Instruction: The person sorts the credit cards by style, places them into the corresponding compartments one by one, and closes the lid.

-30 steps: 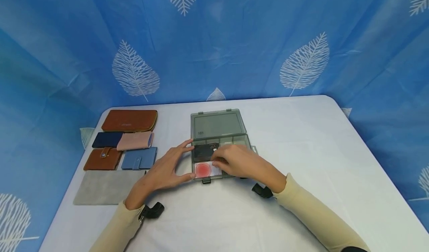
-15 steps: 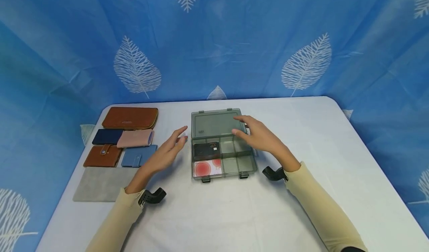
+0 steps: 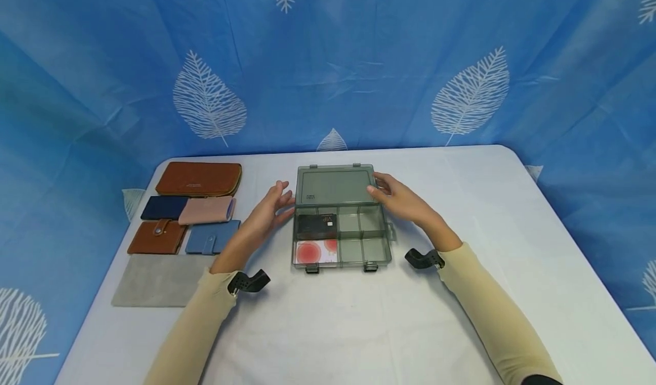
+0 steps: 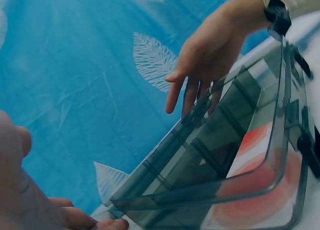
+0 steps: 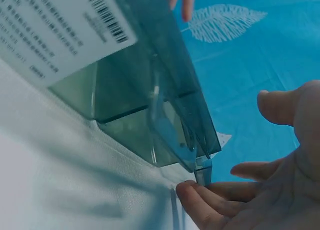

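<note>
A translucent grey-green compartment box (image 3: 351, 250) stands on the table with its hinged lid (image 3: 335, 185) swung back. A black card (image 3: 310, 226) marked VIP lies in a left compartment, with a white card (image 3: 309, 252) bearing red circles in the one nearer the front. My left hand (image 3: 262, 214) is at the box's left side, fingers extended by the hinge; whether they touch it is unclear. At the lid's right edge is my right hand (image 3: 405, 204); in the right wrist view its fingertips (image 5: 192, 190) touch a corner of the box while the thumb stays apart.
On the left are a brown zip wallet (image 3: 200, 179), a navy wallet (image 3: 163, 208), a pink one (image 3: 206, 211), a brown snap wallet (image 3: 154, 238), a blue one (image 3: 212, 234) and a grey flat pouch (image 3: 156, 282). A blue leaf-patterned curtain (image 3: 328, 66) hangs behind.
My right hand has left the cards, lifted away, then come to the lid's right edge. The left hand rose off the box and returned to its side. The box has shifted slightly.
</note>
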Demonstrator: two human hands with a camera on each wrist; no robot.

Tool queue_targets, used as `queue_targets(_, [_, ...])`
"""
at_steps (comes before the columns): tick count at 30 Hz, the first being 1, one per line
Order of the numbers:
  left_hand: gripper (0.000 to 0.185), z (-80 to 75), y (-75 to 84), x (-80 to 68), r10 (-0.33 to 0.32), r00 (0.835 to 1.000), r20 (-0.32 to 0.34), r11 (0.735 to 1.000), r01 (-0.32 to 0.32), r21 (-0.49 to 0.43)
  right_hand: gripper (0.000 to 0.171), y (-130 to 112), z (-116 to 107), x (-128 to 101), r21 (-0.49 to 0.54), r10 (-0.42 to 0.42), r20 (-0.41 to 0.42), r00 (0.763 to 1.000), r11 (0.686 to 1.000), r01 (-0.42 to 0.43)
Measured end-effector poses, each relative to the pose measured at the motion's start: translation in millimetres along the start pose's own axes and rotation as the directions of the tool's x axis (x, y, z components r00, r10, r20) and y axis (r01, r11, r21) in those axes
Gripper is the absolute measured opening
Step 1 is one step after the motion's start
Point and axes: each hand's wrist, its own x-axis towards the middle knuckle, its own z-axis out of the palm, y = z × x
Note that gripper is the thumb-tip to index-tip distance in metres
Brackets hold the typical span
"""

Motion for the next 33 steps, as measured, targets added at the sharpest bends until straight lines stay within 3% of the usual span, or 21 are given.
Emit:
queue_targets(4, [0.073, -1.0, -5.2, 3.9, 0.026, 0.999, -0.042, 0.988, -0.032, -0.152, 0.076, 2, -4, 1, 0.129, 0.024, -0.024, 0.999, 0.991, -0.021])
queue_targets(7, [0.073, -2.0, -7.2, 5.0, 0.051, 0.996, -0.074, 0.975, -0.065, -0.211, 0.072, 3, -7, 2, 0.211, 0.033, -0.063, 0.997, 0.977, -0.019])
queue_targets(12, [0.073, -3.8, -6.5, 4.4, 0.100, 0.990, -0.102, 0.967, -0.121, -0.225, 0.068, 0, -11, 2, 0.332, 0.003, -0.115, 0.993, 0.942, 0.036])
queue_targets(19, [0.077, -6.1, -2.9, 3.6, 0.165, 0.982, -0.090, 0.964, -0.180, -0.196, 0.074, -2, -16, 1, 0.430, -0.014, -0.102, 0.995, 0.901, 0.057])
queue_targets(25, [0.082, -7.2, -0.5, 1.8, 0.208, 0.975, -0.072, 0.958, -0.218, -0.186, 0.077, -5, -19, -3, 0.430, -0.046, -0.096, 0.994, 0.899, 0.083])
queue_targets(33, [0.082, -4.9, 2.6, 0.1, 0.200, 0.980, -0.024, 0.977, -0.201, -0.070, 0.076, -11, -27, -10, 0.307, -0.056, -0.100, 0.993, 0.948, 0.084])
